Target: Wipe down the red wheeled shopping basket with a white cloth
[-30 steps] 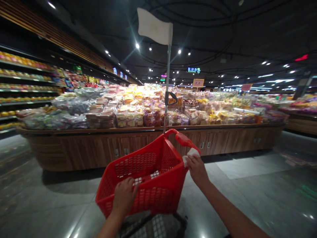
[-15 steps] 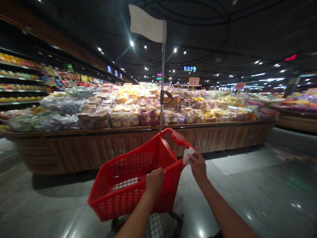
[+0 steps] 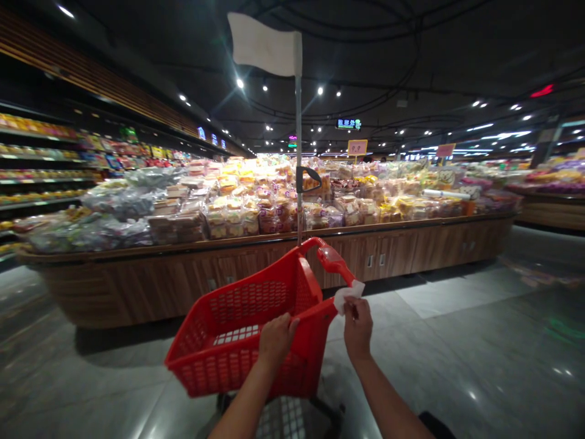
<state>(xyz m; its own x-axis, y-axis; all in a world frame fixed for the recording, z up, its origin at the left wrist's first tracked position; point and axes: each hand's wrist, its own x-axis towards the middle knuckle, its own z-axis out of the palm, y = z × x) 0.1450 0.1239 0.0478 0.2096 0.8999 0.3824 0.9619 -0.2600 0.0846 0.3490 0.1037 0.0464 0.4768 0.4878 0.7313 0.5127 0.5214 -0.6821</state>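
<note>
A red plastic shopping cart (image 3: 228,356) stands before me, its perforated basket pointing left. My left hand (image 3: 276,337) is closed over the basket's near rim, thumb on top. With bent fingers my right hand (image 3: 358,326) pinches a white tissue (image 3: 348,297), which lies against the near corner of the cart's red handle (image 3: 333,258). From the cart's far side rises a grey pole (image 3: 298,122) bearing a white flag (image 3: 265,46) and a dark grey loop-shaped clip (image 3: 308,180). Part of the handle is hidden under the tissue.
Behind the cart runs a long wooden display stand (image 3: 274,259) heaped with bagged goods (image 3: 233,213). Stocked shelves (image 3: 39,158) line the left. Another display (image 3: 548,204) stands at the right. Grey tiled floor (image 3: 439,360) surrounds the cart.
My right hand has moved slightly down and left, and the tissue now drapes over the handle's corner. My left hand has slid a little left along the rim.
</note>
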